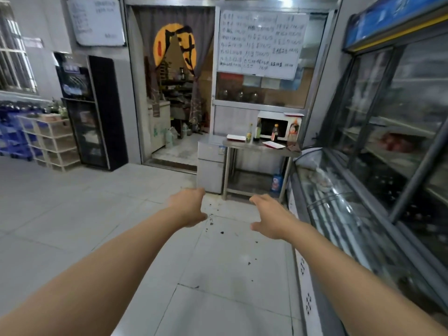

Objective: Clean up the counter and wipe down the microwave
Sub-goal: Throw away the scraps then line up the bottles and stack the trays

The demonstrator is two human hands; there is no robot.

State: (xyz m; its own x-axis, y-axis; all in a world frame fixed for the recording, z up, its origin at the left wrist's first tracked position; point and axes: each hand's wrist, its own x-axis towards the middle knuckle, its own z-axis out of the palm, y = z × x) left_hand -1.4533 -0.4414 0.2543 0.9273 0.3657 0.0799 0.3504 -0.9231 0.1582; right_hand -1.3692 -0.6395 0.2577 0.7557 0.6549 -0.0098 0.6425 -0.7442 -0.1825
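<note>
my left hand [188, 206] and right hand [268, 215] both out front over the tiled floor [72, 214], fingers loose and spread, holding nothing; microwave [278, 126] way ahead on the steel counter [260, 147], bottles [274, 133] and trays [273, 145] in front of it, well apart from me

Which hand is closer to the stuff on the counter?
Right, but only slightly. The right hand lines up with the counter and microwave; the left hand points nearer the doorway. Both are empty, open and far away.
</note>
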